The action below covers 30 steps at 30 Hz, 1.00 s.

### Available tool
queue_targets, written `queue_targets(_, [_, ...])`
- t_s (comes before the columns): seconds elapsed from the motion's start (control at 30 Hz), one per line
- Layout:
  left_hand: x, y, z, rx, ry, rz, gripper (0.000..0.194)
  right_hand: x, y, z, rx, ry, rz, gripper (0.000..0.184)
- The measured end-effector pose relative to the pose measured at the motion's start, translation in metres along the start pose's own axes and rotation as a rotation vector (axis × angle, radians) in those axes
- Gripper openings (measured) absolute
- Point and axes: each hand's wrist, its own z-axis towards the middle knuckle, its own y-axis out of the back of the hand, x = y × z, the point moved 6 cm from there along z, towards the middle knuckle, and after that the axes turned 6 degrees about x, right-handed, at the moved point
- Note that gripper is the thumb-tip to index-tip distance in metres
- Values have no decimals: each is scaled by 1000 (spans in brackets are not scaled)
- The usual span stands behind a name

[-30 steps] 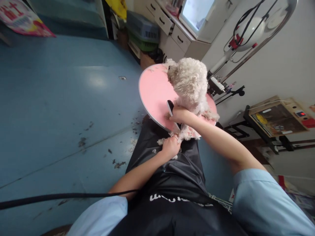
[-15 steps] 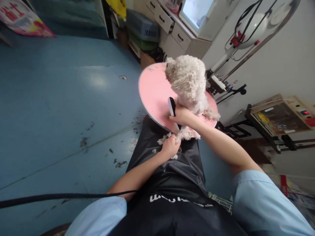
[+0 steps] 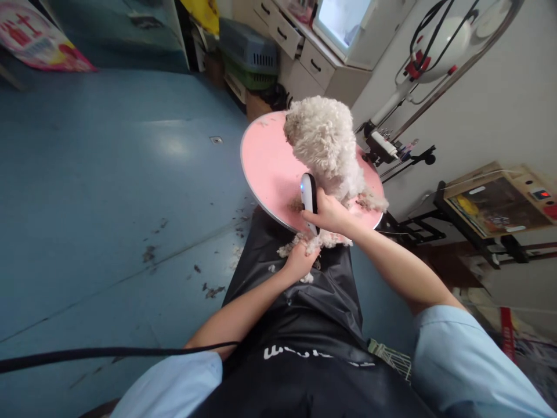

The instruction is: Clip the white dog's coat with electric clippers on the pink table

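Above our apron (image 3: 287, 331) we are clasping fur (image 3: 288, 248) with the left hand (image 3: 300, 261) at the near rim of the table (image 3: 267, 159), seemingly to steady it, though the fur is hiding what is lying inside. Our right hand (image 3: 331, 212) is gripping the clipper (image 3: 308, 194), its lower end pointing at that fur. Beyond, the dog (image 3: 324, 139) is resting toward the table's right, leaving us bare pink room on the left before the edge
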Motion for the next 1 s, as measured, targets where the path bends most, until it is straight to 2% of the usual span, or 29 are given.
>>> queue_targets(0.13, [-4, 0, -1, 7, -43, -58, 20, -4, -9, -3, 29, 18, 87, 33])
queue_targets(0.4, [-10, 5, -2, -8, 5, -138, 6, -7, -11, -16, -7, 9, 184, 34])
queue_targets(0.53, [-10, 8, -1, -61, 52, -223, 19, -4, -25, -28, -64, -45, 274, 36])
queue_targets(0.63, [-11, 11, -2, -86, 91, -215, 29, -11, -29, -32, -98, -9, 380, 37])
queue_targets(0.73, [-11, 12, -3, -56, 87, -164, 29, -38, -15, -29, -246, -11, 434, 37])
queue_targets(0.8, [-12, 12, -4, -27, 32, -204, 31, -56, -4, -26, -322, -9, 416, 37])
queue_targets(0.9, [-13, 11, -4, 14, -57, -345, 39, -69, -2, -22, -270, 28, 426, 36])
queue_targets(1.0, [-13, 11, -4, 49, -51, -437, 48, -68, -15, -21, -201, 55, 516, 37])
